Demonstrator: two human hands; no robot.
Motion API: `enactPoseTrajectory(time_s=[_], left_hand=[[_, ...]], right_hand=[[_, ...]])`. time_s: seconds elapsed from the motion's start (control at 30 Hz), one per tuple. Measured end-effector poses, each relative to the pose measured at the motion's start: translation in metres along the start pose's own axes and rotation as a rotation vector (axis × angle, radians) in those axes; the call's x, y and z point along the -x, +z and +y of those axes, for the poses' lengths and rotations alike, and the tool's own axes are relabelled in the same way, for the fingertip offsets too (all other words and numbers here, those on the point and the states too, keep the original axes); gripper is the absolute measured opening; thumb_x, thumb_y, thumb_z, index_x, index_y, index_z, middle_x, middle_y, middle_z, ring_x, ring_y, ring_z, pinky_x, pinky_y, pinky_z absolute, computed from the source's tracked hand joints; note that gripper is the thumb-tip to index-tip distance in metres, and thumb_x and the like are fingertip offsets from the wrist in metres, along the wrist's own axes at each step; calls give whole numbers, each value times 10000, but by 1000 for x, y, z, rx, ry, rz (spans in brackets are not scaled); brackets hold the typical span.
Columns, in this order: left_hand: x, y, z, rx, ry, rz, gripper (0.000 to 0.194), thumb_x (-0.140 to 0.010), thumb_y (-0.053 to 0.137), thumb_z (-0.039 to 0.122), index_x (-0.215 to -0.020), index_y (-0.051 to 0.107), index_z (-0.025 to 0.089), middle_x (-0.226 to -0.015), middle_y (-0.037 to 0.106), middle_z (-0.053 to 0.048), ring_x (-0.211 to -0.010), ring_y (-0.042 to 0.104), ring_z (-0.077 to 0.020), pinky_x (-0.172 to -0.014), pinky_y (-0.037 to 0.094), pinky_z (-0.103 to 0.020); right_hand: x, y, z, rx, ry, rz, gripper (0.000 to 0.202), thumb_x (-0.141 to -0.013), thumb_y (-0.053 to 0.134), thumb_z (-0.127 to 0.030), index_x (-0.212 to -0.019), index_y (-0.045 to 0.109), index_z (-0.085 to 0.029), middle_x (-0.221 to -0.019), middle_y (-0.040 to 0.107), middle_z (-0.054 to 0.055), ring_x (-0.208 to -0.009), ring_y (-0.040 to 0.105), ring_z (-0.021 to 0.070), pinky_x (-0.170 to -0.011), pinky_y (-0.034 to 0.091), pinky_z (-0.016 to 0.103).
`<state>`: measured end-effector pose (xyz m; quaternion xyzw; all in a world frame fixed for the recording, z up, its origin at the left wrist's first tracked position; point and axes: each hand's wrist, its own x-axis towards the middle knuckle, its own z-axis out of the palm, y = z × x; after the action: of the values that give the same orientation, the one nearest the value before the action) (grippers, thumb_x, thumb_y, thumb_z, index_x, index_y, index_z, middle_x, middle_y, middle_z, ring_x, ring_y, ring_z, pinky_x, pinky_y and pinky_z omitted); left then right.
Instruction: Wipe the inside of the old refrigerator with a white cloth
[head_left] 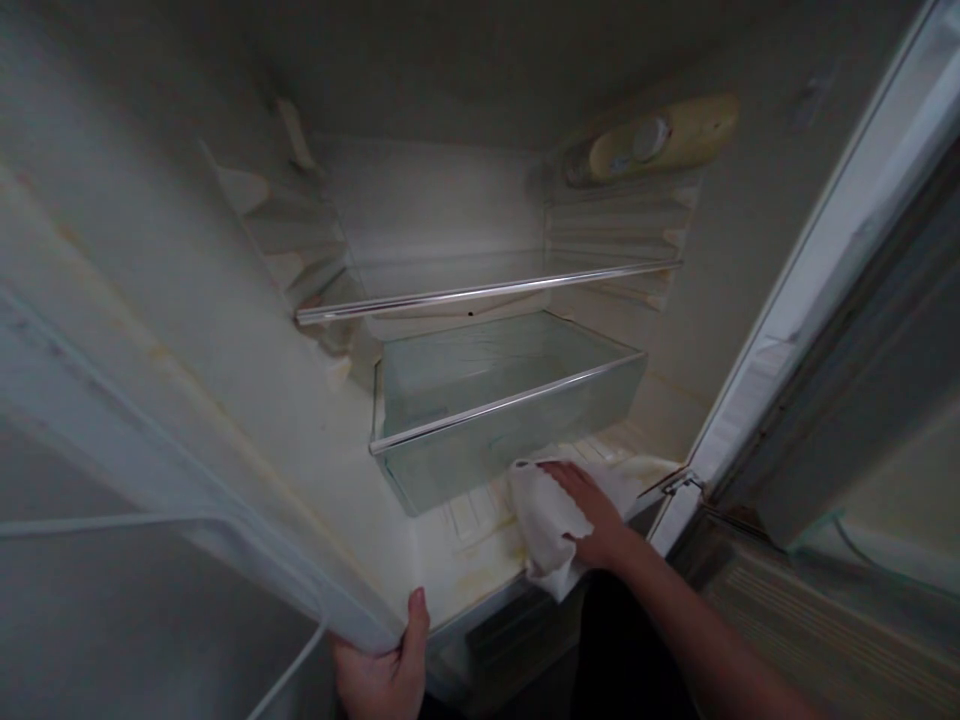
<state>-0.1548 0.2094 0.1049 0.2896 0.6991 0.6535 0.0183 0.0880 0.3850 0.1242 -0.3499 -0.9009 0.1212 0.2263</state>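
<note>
My right hand (592, 515) is closed on a white cloth (551, 525), pressing it against the fridge floor (442, 575) near the front right corner. Part of the cloth hangs over the front edge, and some of my fingers are hidden in its folds. At the lower left, my left hand (386, 670) grips the front edge of the refrigerator (352, 590), with the thumb up on the inner side. Just behind the cloth stands a clear drawer (450, 470) with a pale front trim. Yellowish stains mark the floor around the cloth.
Above the drawer runs a glass shelf with a shiny front trim (487, 292). A yellowed control housing with a dial (651, 138) is on the right wall. The open door (862, 400) and its hinge (684, 482) are at right. A white cord (289, 670) hangs at lower left.
</note>
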Motion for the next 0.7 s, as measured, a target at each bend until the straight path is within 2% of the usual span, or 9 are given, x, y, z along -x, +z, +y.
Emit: enactPoseTrajectory(time_s=[0.13,0.2,0.27,0.37,0.5,0.6,0.7], left_hand=[[1,1,-2,0,6,14,599,-622,805,513,-1047,607,141,-982,728,-157,-944,725,-330,-847,619,-478],[0,1,-2,4,-14,12,576,-615,799,522,-1006,614,142,-971,726,-168,-924,725,-336,-846,617,-498],[0,2,-1,25,-21,9,561,-609,798,518,-982,605,146,-958,720,-174,-882,723,-336,-882,600,-540],[0,3,-4,51,-13,16,541,-606,809,509,-958,586,163,-919,703,-151,-874,716,-340,-982,538,-599],[0,5,-11,48,-14,52,557,-599,816,511,-974,585,170,-926,694,-137,-954,711,-361,-994,533,-589],[-1,5,-14,-27,-4,107,555,-581,796,557,-937,614,172,-899,712,-142,-891,716,-356,-927,569,-579],[-2,5,-15,-148,7,208,521,-544,780,614,-801,613,192,-743,698,-112,-765,708,-351,-809,601,-565]], right_hand=[[26,-37,77,151,201,177,776,-737,555,-368,-1404,526,27,-1475,502,266,-1380,463,346,-1199,310,460],[33,-48,100,155,257,272,803,-722,565,-376,-1430,492,-4,-1426,549,244,-1299,541,332,-1148,381,439],[36,-50,107,150,278,325,846,-697,595,-377,-1466,448,-56,-1410,568,210,-1272,564,321,-1121,415,429],[31,-38,93,216,345,322,870,-702,579,-367,-1493,406,-48,-1478,501,234,-1381,462,365,-1158,368,508],[14,-17,49,274,378,181,878,-758,539,-365,-1531,355,11,-1601,346,251,-1497,289,413,-1225,232,581],[0,-6,12,244,314,72,948,-748,589,-417,-1550,336,20,-1634,269,263,-1521,205,460,-1228,195,616],[-11,2,-21,177,217,-29,1030,-750,606,-445,-1573,252,62,-1652,200,271,-1536,128,472,-1240,149,630]])
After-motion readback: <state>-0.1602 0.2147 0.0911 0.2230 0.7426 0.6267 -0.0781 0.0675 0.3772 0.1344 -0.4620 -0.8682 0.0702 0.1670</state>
